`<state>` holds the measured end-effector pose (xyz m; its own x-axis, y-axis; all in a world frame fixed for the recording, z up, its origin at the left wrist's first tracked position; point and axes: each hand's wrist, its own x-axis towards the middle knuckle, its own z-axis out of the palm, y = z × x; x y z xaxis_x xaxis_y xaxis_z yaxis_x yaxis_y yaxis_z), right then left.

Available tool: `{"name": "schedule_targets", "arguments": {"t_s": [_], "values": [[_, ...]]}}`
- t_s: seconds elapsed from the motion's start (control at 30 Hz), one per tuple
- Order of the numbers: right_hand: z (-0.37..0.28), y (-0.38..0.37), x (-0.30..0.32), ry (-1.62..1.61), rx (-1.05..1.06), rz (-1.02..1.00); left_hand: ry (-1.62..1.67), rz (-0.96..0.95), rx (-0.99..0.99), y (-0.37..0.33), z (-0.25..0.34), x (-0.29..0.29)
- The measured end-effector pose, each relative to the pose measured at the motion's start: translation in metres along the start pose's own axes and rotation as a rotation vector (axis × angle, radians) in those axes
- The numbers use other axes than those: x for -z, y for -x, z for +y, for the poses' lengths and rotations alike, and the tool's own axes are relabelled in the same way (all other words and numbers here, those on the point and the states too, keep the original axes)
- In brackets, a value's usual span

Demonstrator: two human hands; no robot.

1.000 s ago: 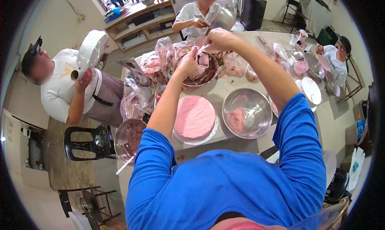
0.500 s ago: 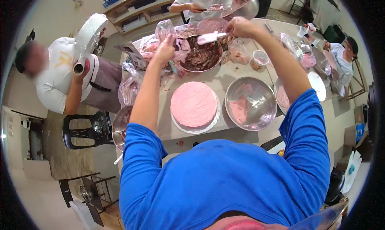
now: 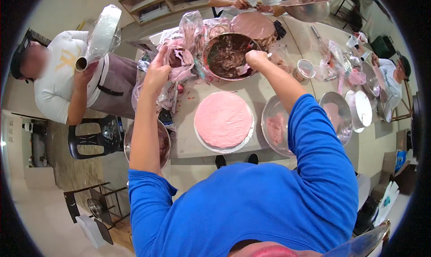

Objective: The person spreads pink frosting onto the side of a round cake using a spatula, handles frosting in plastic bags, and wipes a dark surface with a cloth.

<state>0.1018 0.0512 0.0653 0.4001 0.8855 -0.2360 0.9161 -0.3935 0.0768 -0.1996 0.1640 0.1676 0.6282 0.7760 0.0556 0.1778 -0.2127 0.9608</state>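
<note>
My left hand [image 3: 157, 72] is closed on the side of a clear plastic bag [image 3: 183, 71] smeared pink inside, its mouth spread open. In my right hand [image 3: 257, 59] is the handle of a spatula [image 3: 243, 70], whose pale blade dips into brown frosting [image 3: 224, 55]. That frosting lies in a round metal bowl [image 3: 210, 73] beyond a round cake [image 3: 223, 120] coated in smooth pink frosting. Under the cake is a white board [image 3: 248, 138]. Right of it, a metal bowl [image 3: 272, 142] with pink frosting is partly covered by my forearm.
Crumpled plastic bags [image 3: 191, 26] crowd the table's far left. At right stand a white tub [image 3: 304, 70] and another metal bowl [image 3: 340, 105]. One person at left holds a plastic roll [image 3: 102, 37]; another sits opposite beside a raised bowl [image 3: 310, 9]. A third is at right.
My right hand has lowered the spatula into the brown frosting. My left hand has shifted left with the bag, away from the bowl. The bowl opposite has been tilted more level.
</note>
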Motion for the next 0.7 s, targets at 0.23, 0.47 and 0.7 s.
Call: {"name": "schedule_targets", "arguments": {"t_s": [0.23,0.47,0.7], "values": [[-0.008,-0.039,-0.038,-0.01,0.026,0.073,0.118,-0.029,0.039,0.017,0.002,0.013],[0.009,-0.069,-0.073,-0.452,0.168,-0.102,0.141,0.017,0.029,0.022,-0.002,0.018],[0.013,-0.045,-0.051,-1.076,0.088,-0.225,0.294,0.024,0.062,0.012,-0.002,0.019]]}}
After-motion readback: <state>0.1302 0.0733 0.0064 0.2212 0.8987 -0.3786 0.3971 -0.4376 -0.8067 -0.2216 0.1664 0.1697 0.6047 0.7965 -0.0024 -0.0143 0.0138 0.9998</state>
